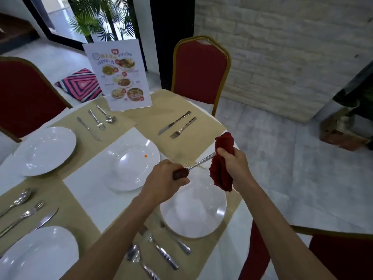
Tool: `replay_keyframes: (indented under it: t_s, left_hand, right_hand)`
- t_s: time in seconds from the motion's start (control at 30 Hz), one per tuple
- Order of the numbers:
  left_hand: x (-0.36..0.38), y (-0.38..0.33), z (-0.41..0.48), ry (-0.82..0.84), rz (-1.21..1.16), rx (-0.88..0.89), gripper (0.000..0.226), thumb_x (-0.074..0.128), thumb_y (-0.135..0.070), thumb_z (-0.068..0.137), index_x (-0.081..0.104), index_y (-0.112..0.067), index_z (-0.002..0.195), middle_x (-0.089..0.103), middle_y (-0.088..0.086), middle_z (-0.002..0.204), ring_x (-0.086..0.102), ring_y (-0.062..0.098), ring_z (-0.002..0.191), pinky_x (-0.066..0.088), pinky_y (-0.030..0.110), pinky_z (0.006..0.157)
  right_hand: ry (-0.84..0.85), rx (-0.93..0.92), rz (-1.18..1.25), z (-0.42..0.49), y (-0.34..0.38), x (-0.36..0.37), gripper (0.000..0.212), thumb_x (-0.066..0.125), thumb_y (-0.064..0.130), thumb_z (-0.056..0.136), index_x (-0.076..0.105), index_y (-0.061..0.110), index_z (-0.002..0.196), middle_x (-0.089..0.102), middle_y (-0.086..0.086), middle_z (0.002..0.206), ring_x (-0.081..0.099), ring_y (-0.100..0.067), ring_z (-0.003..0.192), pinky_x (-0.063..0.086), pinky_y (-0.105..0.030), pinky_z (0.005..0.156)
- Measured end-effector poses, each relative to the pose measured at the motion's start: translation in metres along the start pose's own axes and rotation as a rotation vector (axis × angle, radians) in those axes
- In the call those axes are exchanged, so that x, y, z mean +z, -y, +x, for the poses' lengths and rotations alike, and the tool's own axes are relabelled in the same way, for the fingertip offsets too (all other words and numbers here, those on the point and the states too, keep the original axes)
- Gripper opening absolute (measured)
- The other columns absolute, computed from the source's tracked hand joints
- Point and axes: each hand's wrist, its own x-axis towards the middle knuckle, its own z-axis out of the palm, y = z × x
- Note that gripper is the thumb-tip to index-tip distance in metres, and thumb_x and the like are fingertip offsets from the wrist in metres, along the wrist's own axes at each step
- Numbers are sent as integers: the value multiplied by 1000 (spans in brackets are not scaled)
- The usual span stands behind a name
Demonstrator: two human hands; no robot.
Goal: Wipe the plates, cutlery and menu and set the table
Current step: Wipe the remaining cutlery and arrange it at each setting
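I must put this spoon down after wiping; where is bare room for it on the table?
Bare placemat lies right of the fork, at the far-right setting. The white square is also free between the centre plate and the near-left placemat. Crowded: left of the nearest plate, where cutlery lies.

L hand (164,178) bare | R hand (232,160) bare | forearms (121,229) bare down to btm frame edge

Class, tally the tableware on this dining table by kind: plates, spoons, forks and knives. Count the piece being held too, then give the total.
Round white plates: 4
Silver metal spoons: 4
Silver metal forks: 4
Silver metal knives: 4
Total: 16
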Motion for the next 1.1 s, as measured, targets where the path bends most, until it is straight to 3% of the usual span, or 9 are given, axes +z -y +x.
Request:
replay_keyframes:
  t_s: [0.1, 0.27, 0.4, 0.5, 0.57, 0.67, 0.77, 0.9, 1.1]
  left_hand:
    - [15, 2, 42, -41, -8, -47, 17, 76, -42, 79, 74, -26, 86, 59, 0, 81, 54, 18, 81, 44, 29, 66]
    - [38, 15, 103, -88, -132, -231, 25, 79, -39, 80, 77, -15, 78, 71, 3, 71, 65, 17, 70, 53, 29, 69]
    - [62, 24, 153, -180, -134, -276, 44, 76, -37, 80, 53, -10, 53, 44, -3, 48, 40, 14, 51, 36, 29, 55]
    - [86, 37, 187, -202, -94, -278, 51, 74, -34, 79, 38, -17, 48, 64, 11, 70, 56, 23, 64, 34, 22, 61]
    - [97, 43, 202, -189, -85, -286, 48, 72, -36, 80, 38, -20, 50, 70, 20, 97, 63, 25, 83, 37, 21, 68]
    - [106, 48, 214, -172, -93, -295, 44, 68, -42, 79, 37, -24, 54, 62, 19, 92, 57, 22, 81, 42, 24, 70]
    - [108, 51, 218, -172, -72, -302, 30, 64, -56, 71, 62, -27, 74, 63, 7, 102, 60, 22, 99, 53, 32, 82]
    - [105, 45, 216, -182, -34, -261, 35, 79, -41, 76, 72, -23, 106, 54, 3, 119, 47, 22, 118, 49, 35, 90]
    - [108, 45, 217, -190, -46, -252, 44, 83, -37, 76, 70, -19, 114, 52, 5, 124, 45, 22, 122, 41, 30, 92]
  right_hand:
    - [-51, 16, 57, 55, 1, 1, 13, 63, 18, 98, 66, 6, 100, 74, -18, 85, 74, -38, 73, 63, -58, 79]
    - [-248, 50, 103, 135, -10, -5, 22, 60, 25, 97, 69, 10, 110, 78, -11, 90, 77, -29, 79, 63, -49, 86]
    - [-130, 57, -41, 154, -30, 3, 15, 59, 25, 100, 67, 15, 107, 78, -11, 90, 78, -29, 76, 63, -46, 81]
    - [-105, 66, -138, 170, -46, 7, 24, 59, 32, 99, 68, 14, 114, 77, -6, 99, 74, -27, 91, 59, -43, 91]
    - [-93, 81, -174, 180, -51, 9, 25, 57, 32, 102, 66, 14, 117, 73, -1, 99, 70, -22, 95, 55, -37, 90]
    - [-67, 109, -197, 189, -55, 12, 24, 56, 34, 103, 63, 17, 119, 70, 2, 101, 68, -19, 96, 53, -35, 90]
    - [-61, 110, -222, 198, -58, 15, 27, 57, 36, 102, 61, 19, 122, 71, -1, 108, 68, -23, 103, 54, -42, 99]
    - [-54, 115, -222, 204, -60, 20, 43, 59, 39, 99, 60, 16, 135, 71, -2, 116, 68, -23, 107, 54, -47, 103]
    - [-57, 127, -218, 205, -59, 22, 43, 58, 36, 102, 57, 16, 139, 70, -3, 120, 67, -23, 108, 53, -46, 103]
